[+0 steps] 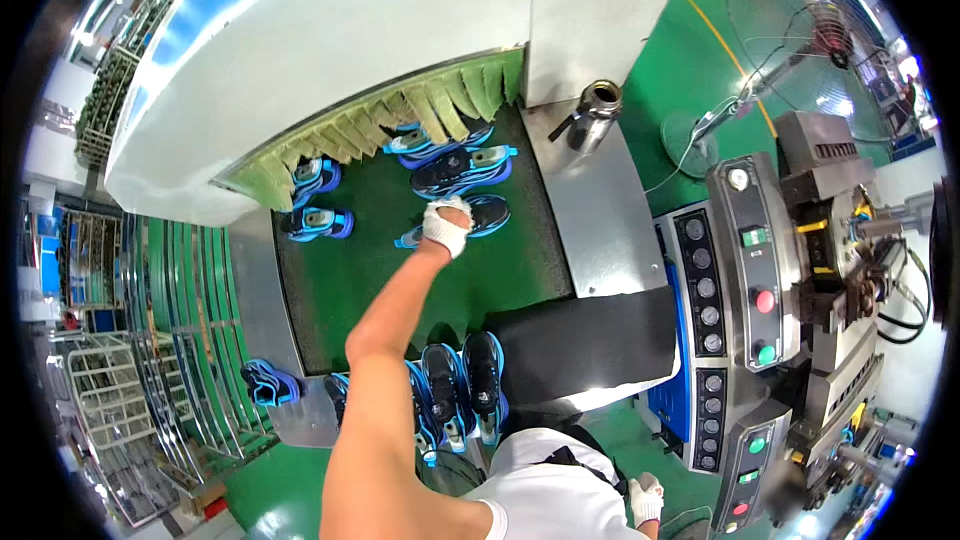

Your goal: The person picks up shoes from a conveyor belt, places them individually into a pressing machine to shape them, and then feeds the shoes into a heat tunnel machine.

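Note:
My left hand (447, 225), in a white glove, reaches out over the green conveyor belt (370, 290) and is closed around a black and blue sneaker (490, 215). Just beyond it lies another black and blue sneaker (450, 172), with more partly under the fringed curtain (370, 120). Two sneakers sit at the belt's left, one of them a blue and black sneaker (320, 223). Several more, among them an upright-turned black sneaker (484, 370), stand in a row on the near ledge, partly behind my arm. My right hand (645, 498), also gloved, hangs low beside me with fingers curled.
A large white machine housing (350, 30) rises beyond the belt. A metal flask (595, 115) stands on the right ledge. Black cloth (590, 340) covers the near right corner. Right of me is a control panel (705, 290) with dials; a metal rack (190, 320) stands left.

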`<state>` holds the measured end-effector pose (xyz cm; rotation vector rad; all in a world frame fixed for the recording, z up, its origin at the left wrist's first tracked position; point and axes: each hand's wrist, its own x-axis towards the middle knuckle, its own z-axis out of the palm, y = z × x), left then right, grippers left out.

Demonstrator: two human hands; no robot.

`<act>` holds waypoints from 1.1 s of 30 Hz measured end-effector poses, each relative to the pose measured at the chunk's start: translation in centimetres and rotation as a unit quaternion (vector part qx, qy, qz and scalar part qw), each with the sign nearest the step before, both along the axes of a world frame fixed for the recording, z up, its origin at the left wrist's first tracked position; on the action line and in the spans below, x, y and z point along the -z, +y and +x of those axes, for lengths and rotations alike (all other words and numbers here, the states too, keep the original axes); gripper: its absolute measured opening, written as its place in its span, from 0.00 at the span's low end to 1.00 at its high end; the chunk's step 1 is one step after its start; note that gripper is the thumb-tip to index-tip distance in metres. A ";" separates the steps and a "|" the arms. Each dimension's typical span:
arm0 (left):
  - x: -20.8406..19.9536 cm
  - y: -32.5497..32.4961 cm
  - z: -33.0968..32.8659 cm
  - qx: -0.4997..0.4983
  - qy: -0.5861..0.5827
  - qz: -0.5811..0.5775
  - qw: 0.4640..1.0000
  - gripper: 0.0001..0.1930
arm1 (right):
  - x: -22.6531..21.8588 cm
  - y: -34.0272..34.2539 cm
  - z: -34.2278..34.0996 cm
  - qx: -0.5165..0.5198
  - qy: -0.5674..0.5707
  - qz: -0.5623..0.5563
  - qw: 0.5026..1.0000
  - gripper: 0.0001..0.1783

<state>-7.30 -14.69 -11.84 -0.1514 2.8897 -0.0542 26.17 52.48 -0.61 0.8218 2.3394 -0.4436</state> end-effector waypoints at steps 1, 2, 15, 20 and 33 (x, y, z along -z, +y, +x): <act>2.3 1.4 -0.2 -0.004 0.036 -0.014 0.999 0.21 | -0.5 -0.7 0.1 -0.001 -0.029 0.026 0.999 0.30; 2.1 1.8 0.3 -0.014 0.036 -0.005 0.999 0.20 | -0.3 -1.0 -0.6 -0.017 -0.026 0.039 0.999 0.31; -24.6 19.3 5.1 -0.072 0.009 0.420 0.905 0.39 | -2.1 -12.2 -18.1 0.042 0.187 -0.424 0.885 0.29; -26.9 28.5 6.5 0.092 -0.043 0.712 0.695 0.38 | -8.1 -14.3 -20.7 0.225 0.045 -0.775 0.588 0.29; -23.9 46.0 -1.7 0.075 0.012 0.642 0.763 0.29 | -15.9 7.8 -18.4 0.261 0.302 -0.835 0.379 0.54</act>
